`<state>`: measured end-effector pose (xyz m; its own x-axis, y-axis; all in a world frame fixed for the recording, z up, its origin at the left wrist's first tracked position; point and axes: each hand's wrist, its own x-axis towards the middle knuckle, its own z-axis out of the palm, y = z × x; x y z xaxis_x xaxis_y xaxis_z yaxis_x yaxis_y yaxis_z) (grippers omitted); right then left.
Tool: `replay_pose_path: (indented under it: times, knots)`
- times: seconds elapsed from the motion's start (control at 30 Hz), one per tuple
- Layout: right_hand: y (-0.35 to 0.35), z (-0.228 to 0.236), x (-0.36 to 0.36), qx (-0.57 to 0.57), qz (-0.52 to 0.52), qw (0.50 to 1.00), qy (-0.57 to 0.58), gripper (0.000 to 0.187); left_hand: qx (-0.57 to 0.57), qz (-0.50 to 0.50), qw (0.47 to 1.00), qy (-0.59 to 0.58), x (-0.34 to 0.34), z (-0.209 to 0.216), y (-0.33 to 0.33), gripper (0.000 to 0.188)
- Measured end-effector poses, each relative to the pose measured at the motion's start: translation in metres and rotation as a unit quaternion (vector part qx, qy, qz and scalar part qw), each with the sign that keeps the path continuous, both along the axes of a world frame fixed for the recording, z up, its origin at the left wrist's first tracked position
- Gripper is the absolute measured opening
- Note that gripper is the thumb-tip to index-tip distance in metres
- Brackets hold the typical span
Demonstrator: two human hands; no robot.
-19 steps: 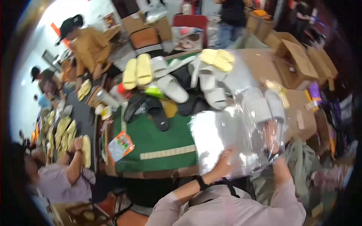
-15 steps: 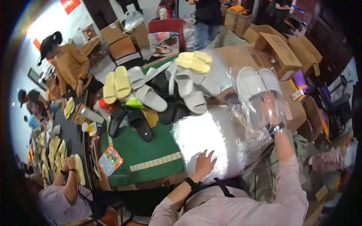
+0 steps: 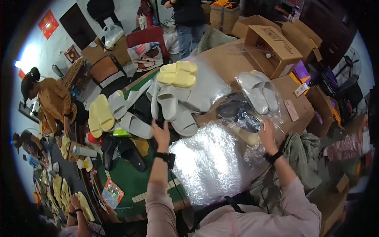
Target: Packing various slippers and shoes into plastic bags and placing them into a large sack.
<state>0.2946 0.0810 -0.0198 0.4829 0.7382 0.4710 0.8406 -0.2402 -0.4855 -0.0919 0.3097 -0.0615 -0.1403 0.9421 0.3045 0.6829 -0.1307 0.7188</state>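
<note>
Presumably for easy reach, shiny plastic sheets (image 3: 207, 166) lie at five o'clock between the left hand (image 3: 161, 137), fingers spread beside a grey slipper (image 3: 135, 125) at nine, and right hand (image 3: 269, 137), pinch unclear, near bagged slippers (image 3: 253, 94) at two.

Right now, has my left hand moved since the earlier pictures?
Yes. Against the shiny plastic sheet, your left hand has moved left and forward, from over its near part to past its left edge, near the grey slippers.
</note>
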Motion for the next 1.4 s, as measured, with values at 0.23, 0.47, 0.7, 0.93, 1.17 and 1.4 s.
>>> replay_pose_path:
  times: [0.23,0.47,0.7,0.93,1.17,1.4]
  knots:
    - [-0.075,-0.064,-0.121,-0.246,0.491,0.833,0.069,0.039,-0.252,0.015,0.967,0.024,0.018,-0.008,0.078,0.079]
    - [-0.092,-0.095,-0.209,-0.293,0.467,0.834,0.007,0.047,0.098,0.071,0.989,0.084,0.005,0.011,0.049,0.039]
    - [-0.095,-0.100,-0.200,-0.333,0.499,0.800,-0.019,0.050,0.134,0.000,0.971,-0.198,0.026,0.127,-0.035,0.028]
    - [-0.099,-0.119,-0.203,-0.351,0.474,0.804,-0.077,0.058,0.093,-0.090,0.861,-0.492,0.029,0.220,-0.181,0.017]
    - [-0.100,-0.117,-0.213,-0.274,0.451,0.840,0.123,0.046,-0.153,-0.094,0.929,-0.323,0.045,0.136,-0.270,0.022]
    - [-0.114,-0.133,-0.219,-0.301,0.397,0.867,0.033,0.043,0.195,-0.318,0.898,0.234,0.010,-0.033,-0.310,0.033]
